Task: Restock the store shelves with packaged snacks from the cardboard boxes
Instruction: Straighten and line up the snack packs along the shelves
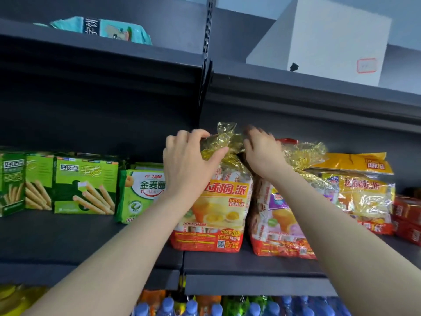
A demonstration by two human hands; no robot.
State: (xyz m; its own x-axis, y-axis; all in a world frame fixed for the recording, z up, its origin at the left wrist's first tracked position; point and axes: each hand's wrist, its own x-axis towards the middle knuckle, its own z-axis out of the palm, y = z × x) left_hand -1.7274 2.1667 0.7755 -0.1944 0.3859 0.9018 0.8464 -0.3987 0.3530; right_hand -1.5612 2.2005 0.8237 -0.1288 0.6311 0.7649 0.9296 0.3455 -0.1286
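Snack bag [211, 213] upright on shelf [250, 261]; both hands apparently gripping its top.

Yellow-and-red snack bag [210, 215] with gold crinkled top, green wafer boxes [85, 185], dark grey shelf [227, 261].

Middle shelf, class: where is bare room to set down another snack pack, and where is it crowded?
Bare dark shelf board lies in front of the green wafer-roll boxes, left of the yellow-and-red pie bag that both hands grip. A narrow gap separates that bag from the purple-labelled bag. Rightward, bags and red boxes crowd together.
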